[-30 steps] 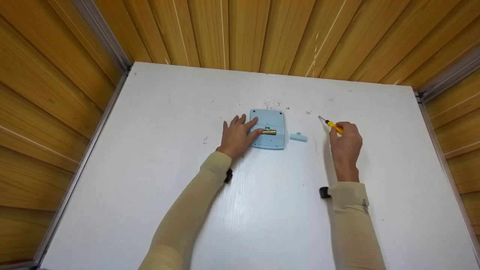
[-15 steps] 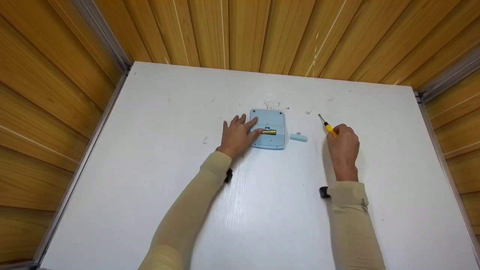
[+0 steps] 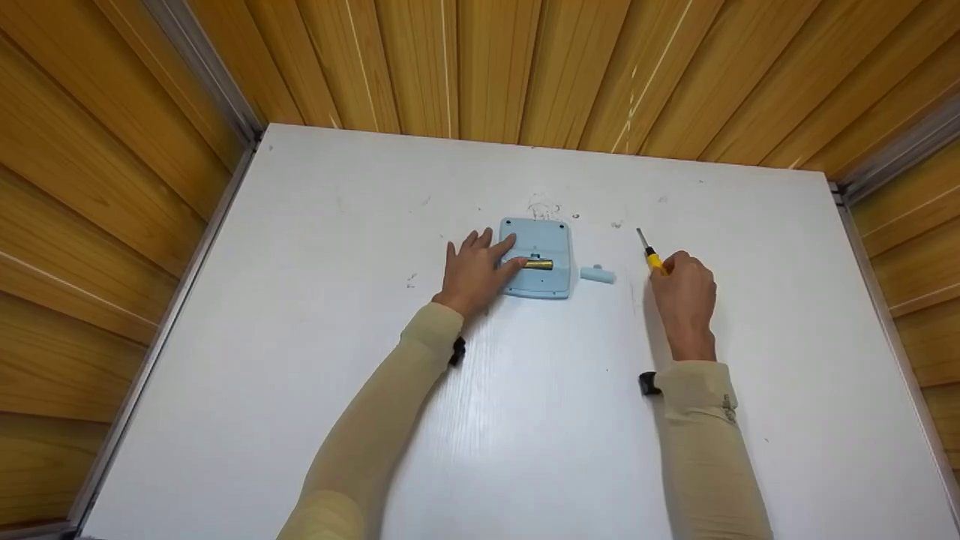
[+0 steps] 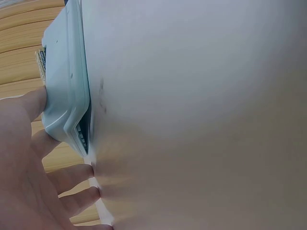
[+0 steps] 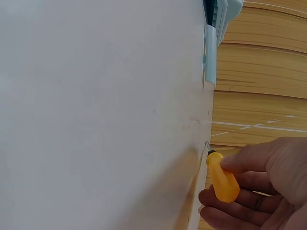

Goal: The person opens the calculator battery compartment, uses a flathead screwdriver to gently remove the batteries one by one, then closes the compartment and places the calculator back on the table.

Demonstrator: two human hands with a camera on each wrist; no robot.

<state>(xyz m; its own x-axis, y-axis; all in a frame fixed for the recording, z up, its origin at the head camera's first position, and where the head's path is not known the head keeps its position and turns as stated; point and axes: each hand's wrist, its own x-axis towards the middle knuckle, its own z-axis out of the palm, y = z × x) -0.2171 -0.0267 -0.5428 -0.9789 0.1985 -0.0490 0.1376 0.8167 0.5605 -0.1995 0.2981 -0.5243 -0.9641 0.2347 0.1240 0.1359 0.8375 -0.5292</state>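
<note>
A light blue calculator (image 3: 544,283) lies face down, with a gold-coloured battery (image 3: 538,264) showing in its back. My left hand (image 3: 474,275) rests at its left side, thumb on the back near the battery and the other fingers spread. In the left wrist view the thumb touches the calculator's casing (image 4: 64,81), and a few keys show under its edge. Right of the calculator lies its small light blue battery cover (image 3: 598,275). My right hand (image 3: 684,300) holds a yellow screwdriver (image 3: 655,260) by the handle, its metal tip pointing away from me; fingertips are curled beneath the handle (image 5: 223,182).
The white table (image 3: 525,420) bears dark scuff marks beyond the calculator. Wood-patterned panels (image 3: 487,67) stand along its back and sides, with metal rails at the corners. Black wrist cameras (image 3: 649,383) sit at both cuffs.
My right hand has shifted slightly left and toward me, and the screwdriver has swung to point more straight ahead. The left hand, calculator and cover have stayed in place.
</note>
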